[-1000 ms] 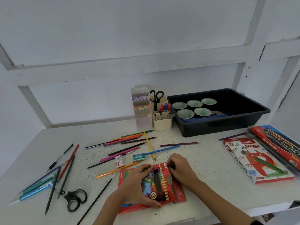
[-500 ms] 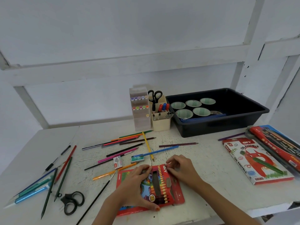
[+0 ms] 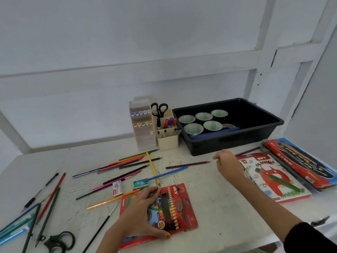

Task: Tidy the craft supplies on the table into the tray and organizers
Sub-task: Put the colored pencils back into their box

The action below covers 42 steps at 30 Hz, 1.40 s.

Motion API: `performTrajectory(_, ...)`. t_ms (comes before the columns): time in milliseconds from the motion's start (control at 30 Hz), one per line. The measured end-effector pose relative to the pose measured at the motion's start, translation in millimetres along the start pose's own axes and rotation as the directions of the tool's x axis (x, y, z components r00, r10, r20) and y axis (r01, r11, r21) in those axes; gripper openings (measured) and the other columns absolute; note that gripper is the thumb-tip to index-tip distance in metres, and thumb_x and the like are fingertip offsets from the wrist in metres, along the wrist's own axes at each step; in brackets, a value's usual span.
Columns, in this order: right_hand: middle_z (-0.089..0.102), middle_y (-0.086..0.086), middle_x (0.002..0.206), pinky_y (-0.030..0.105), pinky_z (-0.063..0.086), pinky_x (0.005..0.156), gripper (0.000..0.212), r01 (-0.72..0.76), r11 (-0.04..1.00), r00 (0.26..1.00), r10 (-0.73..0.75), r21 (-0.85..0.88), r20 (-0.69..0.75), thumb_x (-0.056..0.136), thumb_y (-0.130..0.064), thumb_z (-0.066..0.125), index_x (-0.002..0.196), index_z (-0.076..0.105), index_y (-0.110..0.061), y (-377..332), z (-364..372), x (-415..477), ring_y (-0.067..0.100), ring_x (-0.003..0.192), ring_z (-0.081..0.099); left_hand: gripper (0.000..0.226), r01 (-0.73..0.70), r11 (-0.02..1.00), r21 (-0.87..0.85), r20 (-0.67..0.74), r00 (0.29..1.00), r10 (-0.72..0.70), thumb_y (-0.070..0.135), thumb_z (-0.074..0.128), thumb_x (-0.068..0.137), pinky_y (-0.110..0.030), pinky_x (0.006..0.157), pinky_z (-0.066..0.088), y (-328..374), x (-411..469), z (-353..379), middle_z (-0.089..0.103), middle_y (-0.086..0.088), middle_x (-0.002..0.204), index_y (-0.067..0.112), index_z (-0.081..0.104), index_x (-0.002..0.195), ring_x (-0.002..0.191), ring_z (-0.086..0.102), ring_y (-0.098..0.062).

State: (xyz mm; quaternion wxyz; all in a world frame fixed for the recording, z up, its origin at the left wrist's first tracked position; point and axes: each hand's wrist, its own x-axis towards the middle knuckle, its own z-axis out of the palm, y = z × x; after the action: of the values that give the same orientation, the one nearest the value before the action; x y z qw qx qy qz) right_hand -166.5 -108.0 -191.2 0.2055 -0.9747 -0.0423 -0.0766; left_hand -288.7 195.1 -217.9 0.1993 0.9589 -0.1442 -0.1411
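Spanning the red crayon box (image 3: 184, 212) from its far edge to its near edge, the left hand (image 3: 140, 212) holds it between spread fingers and thumb, flat on the white table (image 3: 218, 207) near the front edge. At the far left lie a loose bundle of pencils (image 3: 49, 196) and black scissors (image 3: 58, 241). A fan of coloured pencils (image 3: 127, 163) spreads behind the box, in front of the marker organizer (image 3: 143, 132) and the pen cup (image 3: 167, 141). To the right of those stands the black tray (image 3: 235, 143), with round pale-green cups filling its left half. The right hand (image 3: 228, 165) hovers above the table between a purple pencil (image 3: 187, 164) and the oil pastels box (image 3: 269, 179). Its fingers are loosely curled and nothing shows in them, though it is blurred. My guess is that the crayon box is the piece being put away, with the right hand either coming in to help or going for the next item. To do it well, check the flap first, since I cannot tell whether it is shut. Then lift the box level so no crayon slides out, taking care not to drag the yellow pencil whose tip touches its far edge. The bare right half of the tray looks the best place to set it down flat.
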Motion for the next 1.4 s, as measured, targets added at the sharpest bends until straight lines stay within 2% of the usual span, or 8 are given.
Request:
performTrajectory(133, 0.052, 0.010, 0.125, 0.032, 0.042, 0.098, 0.039, -0.108, 0.905, 0.973, 0.180, -0.411, 0.141, 0.088, -0.011, 0.060, 0.126, 0.052, -0.011, 37.9, -23.6, 29.0, 0.023, 0.116, 0.050, 0.132, 0.000, 1.000, -0.002, -0.009, 1.000, 0.000, 0.092, 0.058, 0.044, -0.032, 0.118, 0.007, 1.3, 10.3, -0.2, -0.002, 0.022, 0.150, 0.033, 0.004, 0.150, 0.140, -0.001, -0.004)
performTrajectory(300, 0.051, 0.015, 0.127, 0.034, 0.043, 0.100, 0.039, -0.041, 0.872, 0.948, 0.189, -0.488, 0.257, 0.090, -0.010, 0.055, 0.127, 0.047, -0.006, 44.0, -16.6, 36.0, 0.025, 0.117, 0.050, 0.130, -0.002, 1.000, 0.002, -0.014, 1.000, 0.002, 0.089, 0.059, 0.046, -0.030, 0.115, 0.005, 4.7, 18.0, -1.5, 0.000, 0.022, 0.151, 0.034, 0.005, 0.150, 0.135, -0.002, 0.002)
performTrajectory(533, 0.053, 0.006, 0.124, 0.029, 0.038, 0.100, 0.036, 0.251, 0.881, 0.953, -0.153, -0.401, 0.260, 0.087, -0.012, 0.061, 0.122, 0.055, -0.014, 12.2, 16.6, 33.2, 0.019, 0.116, 0.046, 0.128, 0.002, 1.000, 0.003, -0.011, 1.000, -0.002, 0.089, 0.058, 0.046, -0.030, 0.116, 0.009, 3.7, 18.9, -2.0, 0.000, 0.021, 0.152, 0.035, 0.006, 0.149, 0.136, 0.000, 0.000)
performTrajectory(700, 0.058, 0.002, 0.117, 0.025, 0.038, 0.099, 0.030, 0.550, 0.791, 0.835, -0.521, -0.267, 0.176, 0.094, -0.024, 0.054, 0.123, 0.057, -0.016, -18.1, 31.6, 6.3, 0.014, 0.109, 0.050, 0.128, 0.006, 1.000, 0.001, -0.015, 1.000, -0.006, 0.090, 0.058, 0.045, -0.031, 0.118, 0.011, 4.2, 18.5, -1.7, 0.001, 0.021, 0.152, 0.036, 0.005, 0.149, 0.140, 0.003, -0.004)
performTrajectory(867, 0.054, 0.006, 0.125, 0.028, 0.037, 0.098, 0.041, 0.673, 0.721, 0.735, -0.626, -0.167, 0.259, 0.091, -0.030, 0.057, 0.130, 0.053, -0.016, -44.3, 35.9, -35.1, 0.019, 0.116, 0.047, 0.129, 0.012, 1.000, -0.004, -0.025, 1.000, -0.012, 0.090, 0.057, 0.044, -0.031, 0.117, 0.013, 5.0, 17.5, -1.5, 0.003, 0.020, 0.153, 0.035, 0.008, 0.149, 0.141, 0.006, -0.006)
performTrajectory(1000, 0.046, 0.004, 0.133, 0.024, 0.034, 0.099, 0.045, 0.622, 0.773, 0.767, -0.570, -0.125, 0.294, 0.094, -0.036, 0.050, 0.136, 0.046, -0.020, -51.9, 42.1, -51.5, 0.016, 0.120, 0.040, 0.128, 0.006, 1.000, -0.029, -0.035, 0.999, -0.008, 0.088, 0.060, 0.045, -0.027, 0.115, 0.013, 3.1, 14.1, -1.8, 0.006, 0.019, 0.152, 0.035, 0.010, 0.150, 0.140, 0.008, -0.005)
performTrajectory(1233, 0.053, 0.001, 0.120, 0.020, 0.036, 0.091, 0.035, 0.529, 0.844, 0.822, -0.486, -0.083, 0.297, 0.093, -0.036, 0.051, 0.125, 0.057, -0.023, -62.9, 44.8, -52.3, 0.014, 0.110, 0.044, 0.127, 0.017, 1.000, -0.026, -0.042, 0.999, -0.018, 0.089, 0.057, 0.044, -0.027, 0.114, 0.015, -2.5, 7.4, -0.2, 0.009, 0.017, 0.152, 0.035, 0.010, 0.149, 0.139, 0.011, -0.006)
performTrajectory(1400, 0.063, -0.001, 0.091, 0.028, 0.050, 0.086, 0.009, 0.273, 0.910, 0.933, -0.329, 0.313, 0.145, 0.087, -0.008, 0.062, 0.083, 0.062, -0.017, -82.7, 59.1, -59.0, 0.008, 0.088, 0.056, 0.125, 0.022, 1.000, -0.020, -0.042, 0.999, -0.022, 0.087, 0.059, 0.046, -0.030, 0.116, 0.019, -3.6, 8.2, -0.7, 0.010, 0.017, 0.151, 0.035, 0.012, 0.149, 0.138, 0.013, -0.006)
